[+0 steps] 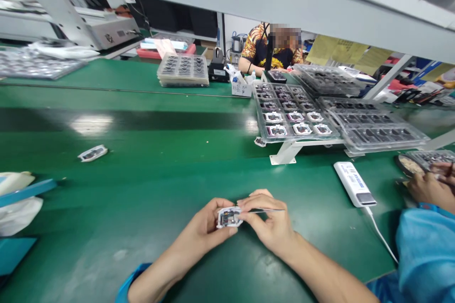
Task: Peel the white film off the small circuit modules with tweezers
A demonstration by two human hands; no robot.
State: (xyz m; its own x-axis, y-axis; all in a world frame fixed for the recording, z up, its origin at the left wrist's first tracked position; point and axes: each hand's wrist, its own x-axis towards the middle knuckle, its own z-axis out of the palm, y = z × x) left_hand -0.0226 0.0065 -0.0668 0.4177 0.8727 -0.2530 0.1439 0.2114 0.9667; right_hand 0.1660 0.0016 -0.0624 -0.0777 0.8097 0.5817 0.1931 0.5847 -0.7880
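Note:
My left hand [206, 227] is closed on a small white-framed electronic module [227, 218], with the thumb below and the fingers behind. Dark circuit parts show on its upward face. At the module's right edge, the fingertips of my right hand [268, 222] press close together. A thin metal tool [272, 210] sticks out to the right from between those fingers. Its other end is hidden at the fingertips, so its exact kind does not show. Further left on the green bench [159, 180] lies a similar white-framed module [93, 153].
A clear compartment tray [261, 120] of modules rests on a white stand [284, 154]. Beside it is another tray [387, 139]. A white device [351, 180] trails a cable at right. A co-worker's hand [432, 189] works at far right; another person [254, 49] sits opposite.

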